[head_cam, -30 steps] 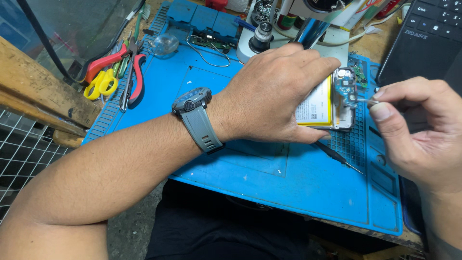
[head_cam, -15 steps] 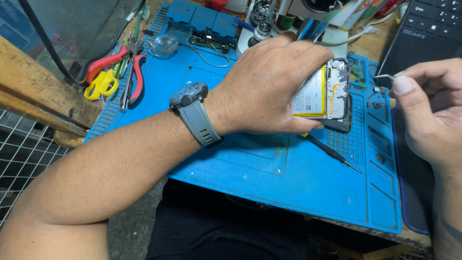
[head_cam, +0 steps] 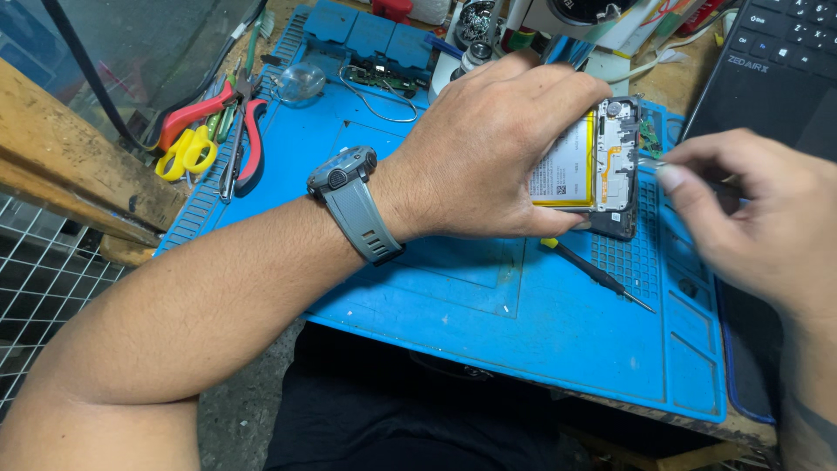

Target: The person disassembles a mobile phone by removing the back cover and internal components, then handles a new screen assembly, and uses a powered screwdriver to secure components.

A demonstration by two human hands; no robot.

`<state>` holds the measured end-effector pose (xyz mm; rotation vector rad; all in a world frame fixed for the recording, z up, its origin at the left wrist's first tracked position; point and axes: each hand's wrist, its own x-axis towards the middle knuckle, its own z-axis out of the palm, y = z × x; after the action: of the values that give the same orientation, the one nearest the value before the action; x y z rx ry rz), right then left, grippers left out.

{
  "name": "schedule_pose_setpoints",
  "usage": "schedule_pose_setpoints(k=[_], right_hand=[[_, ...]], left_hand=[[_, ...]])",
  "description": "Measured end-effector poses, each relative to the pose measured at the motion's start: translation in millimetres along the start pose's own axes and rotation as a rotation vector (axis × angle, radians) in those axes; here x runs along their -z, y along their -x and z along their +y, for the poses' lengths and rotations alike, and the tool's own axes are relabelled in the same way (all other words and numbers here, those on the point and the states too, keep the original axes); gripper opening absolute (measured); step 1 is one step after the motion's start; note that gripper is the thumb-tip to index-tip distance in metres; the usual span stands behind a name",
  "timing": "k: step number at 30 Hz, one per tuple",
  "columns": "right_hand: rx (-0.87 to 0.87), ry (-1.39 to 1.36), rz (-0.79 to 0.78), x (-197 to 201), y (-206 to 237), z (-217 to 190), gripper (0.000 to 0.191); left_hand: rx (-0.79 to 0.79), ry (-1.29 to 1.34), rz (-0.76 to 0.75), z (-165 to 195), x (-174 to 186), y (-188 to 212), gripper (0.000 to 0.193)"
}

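1. Nearest: blue work mat (head_cam: 488, 340) covers the table in front of the person. A small screwdriver (head_cam: 597, 275) with a yellow-tipped handle lies loose on it, just below the opened phone.
2. Left hand (head_cam: 497, 144), grey watch (head_cam: 353, 202) at the wrist, is curled over the opened phone (head_cam: 602, 161). Fingers wrap the far edge and the thumb presses the near edge, so the phone is clamped and tilted up off the mat.
3. Right hand (head_cam: 750, 218) is just right of the phone. Thumb and forefinger are pinched shut on a thin metal tool (head_cam: 652, 163), probably tweezers; its tip sits at the phone's right edge. Whether the tip carries a part cannot be told.
4. Phone's look: back cover off, yellow-edged white battery (head_cam: 562, 166) exposed on the left, dark frame with metal shields and an orange flex strip on the right.
5. Risk, judged: a slip of the metal tip could scratch the board, tear the flex or nick the battery. The one-handed, tilted hold gives little bracing.
6. Risk, judged: any tiny part let go here could drop into the mat's grid and be lost.
7. Farther: red pliers (head_cam: 248, 144) and yellow scissors (head_cam: 185, 150) at the mat's left edge; a small circuit board (head_cam: 384, 77) with wires at the far side; a dark laptop (head_cam: 776, 70) at far right.
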<state>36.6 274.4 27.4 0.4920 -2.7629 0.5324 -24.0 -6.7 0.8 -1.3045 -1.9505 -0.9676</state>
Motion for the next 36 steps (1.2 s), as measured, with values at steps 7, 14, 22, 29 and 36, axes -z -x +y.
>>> schedule_pose_setpoints(k=[7, 14, 22, 29, 36], right_hand=[[-0.042, 0.247, -0.200, -2.8, -7.4, -9.9, 0.020], [-0.073, 0.259, -0.270, -4.2, -6.2, 1.7, 0.022], [-0.175, -0.835, -0.065, 0.3, -1.9, -12.4, 0.035], [-0.390, -0.817, -0.195, -9.9, 6.1, -18.1, 0.029], [-0.420, -0.894, -0.262, -11.1, 1.2, -8.4, 0.030]], left_hand=[[-0.014, -0.018, 0.021, -2.9, -1.6, 2.2, 0.088], [-0.025, -0.023, 0.023, -3.5, -6.4, 4.6, 0.097], [-0.021, 0.060, -0.032, 4.0, -9.3, 2.6, 0.107], [-0.080, 0.045, -0.096, 30.7, -7.5, -4.8, 0.093], [-0.128, -0.125, -0.029, 44.8, 33.7, -14.2, 0.080]])
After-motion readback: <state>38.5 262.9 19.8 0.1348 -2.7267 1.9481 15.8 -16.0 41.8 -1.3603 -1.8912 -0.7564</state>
